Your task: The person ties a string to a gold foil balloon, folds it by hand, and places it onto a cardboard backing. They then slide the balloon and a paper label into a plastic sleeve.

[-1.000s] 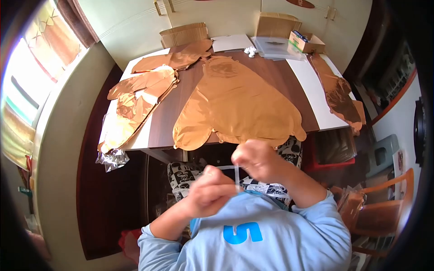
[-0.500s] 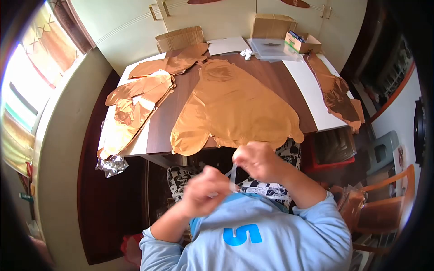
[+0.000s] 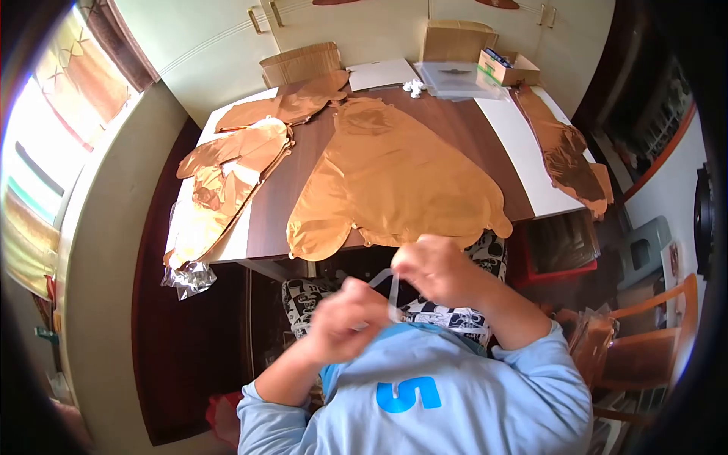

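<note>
My left hand [image 3: 350, 318] is closed, slightly blurred, in front of my shirt. Higher and to the right, my right hand [image 3: 438, 271] has its fingers pinched together. A thin translucent strip [image 3: 394, 292] runs between both hands over my lap; its ends are hidden in the fingers. Just beyond my hands, a large flat copper-coloured foil balloon [image 3: 402, 178] lies on the dark brown table [image 3: 447, 121], its near edge reaching the table's front edge. Neither hand visibly grips this balloon.
More flat foil balloons lie at left [image 3: 227, 182], back left [image 3: 288, 106] and right [image 3: 561, 152]. Small white pieces [image 3: 413, 89], a clear plastic box [image 3: 455, 80] and an open cardboard box [image 3: 519, 73] stand at the back. A wooden chair [image 3: 641, 356] is at right.
The strip between my hands now shows a bent, looped shape. Both hands have hardly moved. The balloons lie as before.
</note>
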Tool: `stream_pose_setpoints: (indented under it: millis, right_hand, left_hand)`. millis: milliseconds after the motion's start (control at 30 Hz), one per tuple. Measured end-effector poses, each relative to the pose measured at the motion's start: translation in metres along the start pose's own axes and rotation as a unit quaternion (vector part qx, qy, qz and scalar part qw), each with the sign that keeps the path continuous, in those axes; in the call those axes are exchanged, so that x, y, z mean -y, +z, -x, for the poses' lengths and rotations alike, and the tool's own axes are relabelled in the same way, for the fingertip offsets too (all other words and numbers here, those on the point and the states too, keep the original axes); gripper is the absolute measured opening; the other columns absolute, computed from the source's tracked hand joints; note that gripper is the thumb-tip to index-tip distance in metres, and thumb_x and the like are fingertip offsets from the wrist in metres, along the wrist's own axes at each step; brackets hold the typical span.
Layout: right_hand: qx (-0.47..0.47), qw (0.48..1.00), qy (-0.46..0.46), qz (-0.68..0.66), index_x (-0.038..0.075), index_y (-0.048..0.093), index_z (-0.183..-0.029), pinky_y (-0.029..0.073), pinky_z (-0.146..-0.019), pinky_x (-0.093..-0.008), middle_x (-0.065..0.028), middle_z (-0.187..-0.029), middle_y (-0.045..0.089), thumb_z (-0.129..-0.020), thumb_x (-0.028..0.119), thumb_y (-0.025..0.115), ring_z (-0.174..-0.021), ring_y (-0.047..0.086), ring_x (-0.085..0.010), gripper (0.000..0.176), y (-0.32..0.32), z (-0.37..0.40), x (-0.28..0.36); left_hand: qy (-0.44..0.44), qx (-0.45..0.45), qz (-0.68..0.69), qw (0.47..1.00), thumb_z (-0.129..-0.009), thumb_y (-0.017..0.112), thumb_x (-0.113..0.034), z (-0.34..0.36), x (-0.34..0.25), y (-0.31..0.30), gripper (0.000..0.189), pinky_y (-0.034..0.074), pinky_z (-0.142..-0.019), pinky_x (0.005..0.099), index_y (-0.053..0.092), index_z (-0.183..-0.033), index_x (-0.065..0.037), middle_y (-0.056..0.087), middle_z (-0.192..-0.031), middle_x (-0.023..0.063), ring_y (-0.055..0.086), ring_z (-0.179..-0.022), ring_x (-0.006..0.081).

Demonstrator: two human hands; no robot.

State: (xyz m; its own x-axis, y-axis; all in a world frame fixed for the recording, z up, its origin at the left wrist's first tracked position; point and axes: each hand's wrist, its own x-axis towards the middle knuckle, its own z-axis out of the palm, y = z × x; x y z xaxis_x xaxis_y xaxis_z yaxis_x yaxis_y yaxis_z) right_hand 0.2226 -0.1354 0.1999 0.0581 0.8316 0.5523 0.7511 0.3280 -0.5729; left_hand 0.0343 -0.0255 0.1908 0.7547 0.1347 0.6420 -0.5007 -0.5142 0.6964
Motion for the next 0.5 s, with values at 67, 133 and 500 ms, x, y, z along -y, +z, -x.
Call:
stream_pose_setpoints:
  millis: [67,133,500]
  right_hand:
    - [0.168,0.981,-0.044,-0.084,0.012,0.056,-0.085,0.047,-0.060,-0.0423,-0.0095,-0.067,0.056,-0.089,0.016,0.061,-0.064,0.062,-0.0305,0.007,0.022,0.022,0.007]
    - [0.161,0.973,-0.083,-0.145,0.012,0.056,-0.085,0.047,-0.061,-0.0410,-0.0090,-0.067,0.057,-0.088,0.015,0.061,-0.065,0.062,-0.0294,0.007,0.019,0.023,0.030]
    - [0.080,0.993,-0.023,-0.085,0.009,0.059,-0.086,0.047,-0.061,-0.0408,-0.0087,-0.075,0.061,-0.093,0.019,0.061,-0.067,0.060,-0.0305,0.012,0.002,0.005,0.006]
  left_hand:
    - [-0.086,-0.144,-0.058,0.984,-0.075,0.069,0.010,-0.004,0.000,-0.017,0.025,0.048,-0.067,0.0336,0.071,-0.097,-0.003,0.064,-0.083,0.0106,0.062,-0.074,0.0239]
    - [-0.098,-0.074,-0.170,0.978,-0.077,0.068,0.009,-0.003,0.020,-0.010,0.023,0.049,-0.068,0.0329,0.072,-0.096,-0.003,0.065,-0.084,0.0106,0.062,-0.074,0.0240]
    - [-0.016,0.013,-0.003,1.000,-0.077,0.065,0.011,-0.002,-0.007,0.007,0.017,0.048,-0.070,0.0373,0.070,-0.087,-0.002,0.064,-0.080,0.0073,0.060,-0.068,0.0230]
